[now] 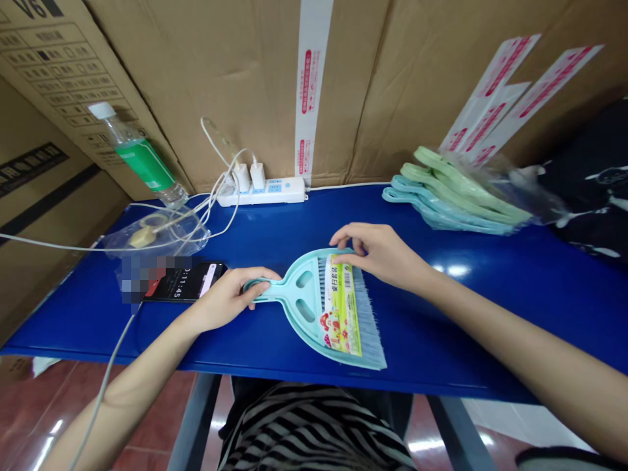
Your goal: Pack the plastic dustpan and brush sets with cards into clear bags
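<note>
A light blue mini dustpan (304, 302) lies flat on the blue table (490, 307) in front of me, with a small brush and a colourful paper label (341, 307) resting in it. My left hand (228, 297) is closed around the dustpan's handle on the left. At the pan's far right corner, my right hand (380, 252) pinches the upper edge of the pan and label with curled fingers.
A stack of green and blue dustpans (451, 196) lies at the back right. A white power strip (262, 190) with chargers, a water bottle (140, 157), a plastic bag (157, 235) and a phone (189, 281) sit left. Cardboard boxes wall the back.
</note>
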`<action>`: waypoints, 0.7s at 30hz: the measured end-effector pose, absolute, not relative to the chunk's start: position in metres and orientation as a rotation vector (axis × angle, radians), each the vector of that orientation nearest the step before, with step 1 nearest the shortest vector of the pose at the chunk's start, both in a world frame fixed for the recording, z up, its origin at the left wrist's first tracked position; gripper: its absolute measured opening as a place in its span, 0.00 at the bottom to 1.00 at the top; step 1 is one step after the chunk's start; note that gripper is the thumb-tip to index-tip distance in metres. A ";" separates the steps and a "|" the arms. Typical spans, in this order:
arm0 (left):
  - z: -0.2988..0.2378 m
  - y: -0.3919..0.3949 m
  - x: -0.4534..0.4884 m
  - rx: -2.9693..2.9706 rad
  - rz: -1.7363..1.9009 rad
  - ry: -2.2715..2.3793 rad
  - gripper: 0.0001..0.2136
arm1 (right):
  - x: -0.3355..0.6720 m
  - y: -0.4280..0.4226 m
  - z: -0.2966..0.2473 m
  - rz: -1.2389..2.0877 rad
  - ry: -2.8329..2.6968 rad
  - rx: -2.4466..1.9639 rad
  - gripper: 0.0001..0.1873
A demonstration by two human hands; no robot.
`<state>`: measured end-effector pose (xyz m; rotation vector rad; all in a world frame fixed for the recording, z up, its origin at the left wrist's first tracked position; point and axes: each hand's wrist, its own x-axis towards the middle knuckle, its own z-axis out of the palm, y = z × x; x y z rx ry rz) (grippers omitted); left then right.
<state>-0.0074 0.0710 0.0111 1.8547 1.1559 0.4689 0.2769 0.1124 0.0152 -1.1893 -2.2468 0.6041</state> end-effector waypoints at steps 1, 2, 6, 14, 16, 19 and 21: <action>0.012 0.071 -0.007 1.858 0.475 1.151 0.14 | 0.277 0.109 0.017 0.484 -2.260 -1.198 0.11; 0.012 0.071 -0.007 1.860 0.479 1.146 0.14 | 0.278 0.104 0.018 0.374 -2.285 -1.203 0.13; 0.013 0.070 -0.006 1.865 0.498 1.134 0.15 | 0.283 0.074 0.017 0.170 -2.564 -1.174 0.31; 0.013 0.072 -0.005 1.880 0.525 1.147 0.16 | 0.287 0.055 -0.007 0.409 -2.829 -1.128 0.43; 0.013 0.073 -0.004 1.899 0.523 1.157 0.16 | 0.288 0.058 -0.009 0.440 -2.845 -1.124 0.43; 0.014 0.072 -0.003 1.986 0.538 1.164 0.15 | 0.291 0.060 -0.013 0.432 -2.836 -1.112 0.42; 0.014 0.071 -0.002 2.078 0.554 1.166 0.14 | 0.294 0.059 -0.016 0.414 -2.821 -1.066 0.41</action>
